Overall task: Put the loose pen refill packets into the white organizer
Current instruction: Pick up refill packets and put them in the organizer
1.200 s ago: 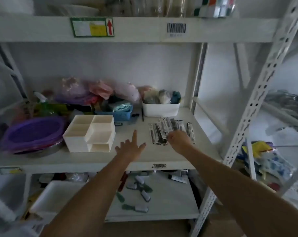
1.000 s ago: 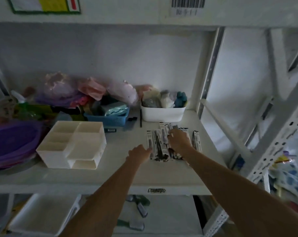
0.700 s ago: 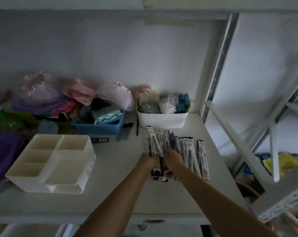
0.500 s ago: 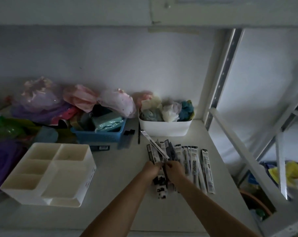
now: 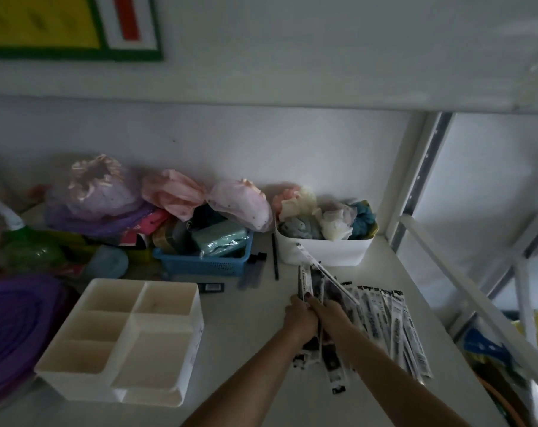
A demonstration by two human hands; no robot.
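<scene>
Several pen refill packets (image 5: 388,322) lie fanned out on the right of the white shelf. Both hands meet over the left end of that pile. My left hand (image 5: 300,317) is closed around a bunch of packets (image 5: 307,278) that stick up past its fingers. My right hand (image 5: 332,312) grips the same bunch from the right. The white organizer (image 5: 169,349), with several empty compartments, stands on the shelf to the left of my hands, about a hand's width away.
A white bin (image 5: 323,252) of cloth items stands behind the packets. A blue basket (image 5: 204,265), plastic bags and a black pen (image 5: 274,257) sit at the back. A purple bowl (image 5: 11,322) is at the left edge. The rack's upright (image 5: 421,180) bounds the right side.
My left hand came across from the middle of the shelf to join my right on the pile. Both have gathered a bunch of packets and lifted its far end. The view moved closer.
</scene>
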